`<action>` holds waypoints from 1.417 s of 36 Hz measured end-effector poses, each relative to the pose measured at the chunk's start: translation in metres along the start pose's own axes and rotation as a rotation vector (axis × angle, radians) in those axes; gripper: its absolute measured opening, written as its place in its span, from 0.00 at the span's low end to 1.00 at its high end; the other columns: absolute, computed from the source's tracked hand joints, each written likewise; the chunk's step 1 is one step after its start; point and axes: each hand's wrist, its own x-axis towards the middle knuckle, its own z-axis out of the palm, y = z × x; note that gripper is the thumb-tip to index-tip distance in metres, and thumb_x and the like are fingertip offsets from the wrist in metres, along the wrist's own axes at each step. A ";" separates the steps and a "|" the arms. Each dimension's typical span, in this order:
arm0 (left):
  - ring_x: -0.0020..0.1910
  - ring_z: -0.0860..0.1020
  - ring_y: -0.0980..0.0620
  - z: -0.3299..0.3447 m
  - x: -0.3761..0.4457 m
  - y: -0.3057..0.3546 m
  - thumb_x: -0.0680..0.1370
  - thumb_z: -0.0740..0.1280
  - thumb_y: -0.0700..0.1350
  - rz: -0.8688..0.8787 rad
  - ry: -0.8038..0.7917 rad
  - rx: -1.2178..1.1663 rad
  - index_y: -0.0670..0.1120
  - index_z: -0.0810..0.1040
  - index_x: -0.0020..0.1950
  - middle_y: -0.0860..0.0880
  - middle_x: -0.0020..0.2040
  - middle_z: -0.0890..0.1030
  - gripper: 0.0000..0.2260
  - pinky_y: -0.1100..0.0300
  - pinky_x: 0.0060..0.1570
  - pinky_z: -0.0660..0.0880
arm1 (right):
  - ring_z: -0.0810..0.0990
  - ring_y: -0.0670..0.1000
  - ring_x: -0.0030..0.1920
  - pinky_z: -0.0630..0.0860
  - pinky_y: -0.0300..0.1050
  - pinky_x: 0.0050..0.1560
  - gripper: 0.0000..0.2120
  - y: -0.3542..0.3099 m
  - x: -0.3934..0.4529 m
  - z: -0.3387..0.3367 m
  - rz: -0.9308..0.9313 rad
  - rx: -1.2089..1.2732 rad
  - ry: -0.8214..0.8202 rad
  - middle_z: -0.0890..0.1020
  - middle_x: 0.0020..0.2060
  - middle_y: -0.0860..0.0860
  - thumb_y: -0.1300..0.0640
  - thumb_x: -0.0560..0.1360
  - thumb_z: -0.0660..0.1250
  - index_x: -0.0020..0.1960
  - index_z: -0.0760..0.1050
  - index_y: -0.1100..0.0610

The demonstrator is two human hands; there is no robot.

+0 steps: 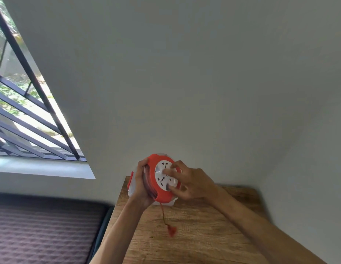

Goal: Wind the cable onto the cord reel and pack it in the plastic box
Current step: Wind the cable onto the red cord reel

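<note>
An orange cord reel [160, 195] with a white socket face is held upright above the wooden table. My left hand [142, 185] grips its left rim, where the wound red cable shows. On the white socket face rest the fingers of my right hand [188, 181]. A short length of red cable [163, 214] hangs from the reel's bottom, ending in a blurred red plug [172, 231] just above the table. Behind the reel stands the clear plastic box [132, 187] with an orange latch, mostly hidden by the reel and my left hand.
The wooden table [194, 235] stands against a pale wall. To its left lies a dark patterned mattress [45, 231]. A barred window [26, 111] is at the upper left.
</note>
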 end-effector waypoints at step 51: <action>0.51 0.88 0.42 0.015 -0.004 -0.027 0.79 0.69 0.68 0.082 -0.119 0.141 0.52 0.88 0.64 0.41 0.54 0.89 0.24 0.46 0.53 0.86 | 0.79 0.48 0.21 0.77 0.42 0.30 0.38 -0.029 0.005 0.017 1.052 0.501 -0.044 0.85 0.27 0.53 0.29 0.82 0.55 0.38 0.83 0.59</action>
